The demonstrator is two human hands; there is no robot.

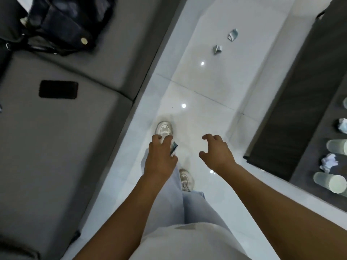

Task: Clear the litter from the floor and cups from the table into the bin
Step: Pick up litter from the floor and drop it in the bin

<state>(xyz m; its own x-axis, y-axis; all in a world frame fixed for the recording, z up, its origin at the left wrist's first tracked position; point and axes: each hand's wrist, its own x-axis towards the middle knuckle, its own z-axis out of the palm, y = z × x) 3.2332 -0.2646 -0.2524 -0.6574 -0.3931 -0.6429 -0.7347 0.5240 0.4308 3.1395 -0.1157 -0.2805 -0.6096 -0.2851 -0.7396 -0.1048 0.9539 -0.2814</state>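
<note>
My left hand (160,156) grips a small blue-and-silver wrapper (173,147) above my left shoe. My right hand (216,150) hovers over the white floor with its fingers loosely curled and nothing in them. Two more wrappers lie further along the floor, one wrapper (217,49) nearer and another wrapper (233,34) beyond it. On the dark table (293,113) at the right lie two pale plastic cups, one cup (337,146) and a nearer cup (330,182), with crumpled paper (329,164) between them and another crumpled wad (342,125) further back. No bin is in view.
A grey sofa (56,137) runs along the left, with a black phone (58,89) on its seat and a dark bag (69,23) at its far end. The white tiled floor (206,87) forms a narrow aisle between sofa and table. My shoes (164,128) stand in it.
</note>
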